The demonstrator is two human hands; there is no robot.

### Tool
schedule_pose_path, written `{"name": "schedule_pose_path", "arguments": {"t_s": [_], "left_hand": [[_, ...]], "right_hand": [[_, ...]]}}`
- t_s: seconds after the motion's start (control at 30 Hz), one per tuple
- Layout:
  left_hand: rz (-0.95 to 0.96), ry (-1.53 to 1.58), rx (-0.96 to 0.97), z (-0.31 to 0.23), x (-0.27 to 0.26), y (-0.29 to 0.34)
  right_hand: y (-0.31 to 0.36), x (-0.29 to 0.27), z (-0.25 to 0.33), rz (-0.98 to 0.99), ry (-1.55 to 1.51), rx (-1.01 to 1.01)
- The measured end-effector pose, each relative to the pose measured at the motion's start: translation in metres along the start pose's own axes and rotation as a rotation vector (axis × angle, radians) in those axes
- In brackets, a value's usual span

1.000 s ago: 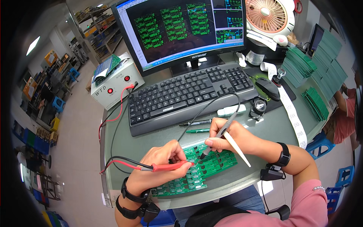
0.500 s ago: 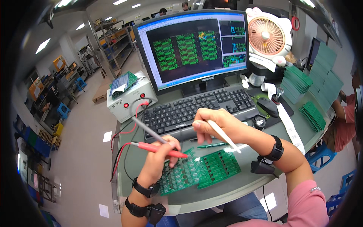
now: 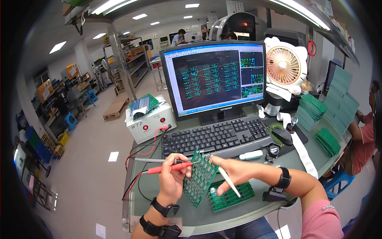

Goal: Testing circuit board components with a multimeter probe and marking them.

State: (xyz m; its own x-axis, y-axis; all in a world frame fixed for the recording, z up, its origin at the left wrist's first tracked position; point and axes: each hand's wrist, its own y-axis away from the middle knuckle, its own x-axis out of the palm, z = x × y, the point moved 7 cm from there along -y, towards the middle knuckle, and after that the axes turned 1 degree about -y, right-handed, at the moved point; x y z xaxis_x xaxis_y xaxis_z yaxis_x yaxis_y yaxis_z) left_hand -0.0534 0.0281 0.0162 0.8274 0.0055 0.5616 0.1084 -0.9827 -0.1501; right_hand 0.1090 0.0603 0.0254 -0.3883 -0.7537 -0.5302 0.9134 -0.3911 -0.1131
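Observation:
My left hand is closed round a red test probe and a slim grey rod; the probe's tip points at a green circuit board panel. That panel stands tilted up between my hands, its left edge close to my left fingers. My right hand has its fingers at the panel's upper right edge, and a white pen-like stick is held in it, slanting down. Part of the fingers' grip is hidden behind the panel. Beneath my right hand, a second green panel lies flat on the table.
A keyboard lies ahead, below a monitor with a board layout. Left stands a grey box with red and black leads. A mouse, a paper strip, a fan and stacked green panels are to the right.
One panel has been lifted off the table and tilted up. My right hand has come down to its edge. The grey rod now lies nearly level, and the view has tipped upward.

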Motion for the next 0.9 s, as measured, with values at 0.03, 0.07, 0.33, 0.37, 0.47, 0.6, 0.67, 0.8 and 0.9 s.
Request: {"name": "schedule_pose_path", "arguments": {"t_s": [0.03, 0.07, 0.33, 0.37, 0.47, 0.6, 0.67, 0.8, 0.9], "left_hand": [[-0.009, 0.003, 0.019, 0.000, 0.004, 0.002], [-0.012, 0.004, 0.018, 0.002, 0.009, 0.005], [0.430, 0.077, -0.057, 0.002, 0.026, 0.006], [0.546, 0.099, -0.081, 0.000, 0.028, 0.006], [0.674, -0.189, -0.292, 0.007, 0.035, 0.011], [0.808, -0.349, -0.431, 0.027, 0.031, 0.018], [0.748, -0.364, -0.483, 0.031, 0.033, 0.020], [0.662, -0.381, -0.527, 0.034, 0.026, 0.019], [0.600, -0.387, -0.523, 0.031, 0.025, 0.018]], "right_hand": [[0.002, 0.007, 0.003, -0.050, -0.127, -0.017], [0.003, 0.011, 0.010, -0.101, -0.271, -0.030], [0.028, -0.021, 0.046, -0.266, -0.296, -0.315], [0.038, -0.025, 0.051, -0.268, -0.019, -0.307], [0.060, -0.024, 0.058, -0.273, 0.578, -0.212], [0.069, -0.009, 0.040, -0.250, 0.737, -0.154], [0.071, -0.004, 0.036, -0.235, 0.816, -0.148], [0.073, -0.007, 0.035, -0.212, 0.810, -0.112], [0.075, -0.014, 0.029, -0.206, 0.776, -0.103]]}}
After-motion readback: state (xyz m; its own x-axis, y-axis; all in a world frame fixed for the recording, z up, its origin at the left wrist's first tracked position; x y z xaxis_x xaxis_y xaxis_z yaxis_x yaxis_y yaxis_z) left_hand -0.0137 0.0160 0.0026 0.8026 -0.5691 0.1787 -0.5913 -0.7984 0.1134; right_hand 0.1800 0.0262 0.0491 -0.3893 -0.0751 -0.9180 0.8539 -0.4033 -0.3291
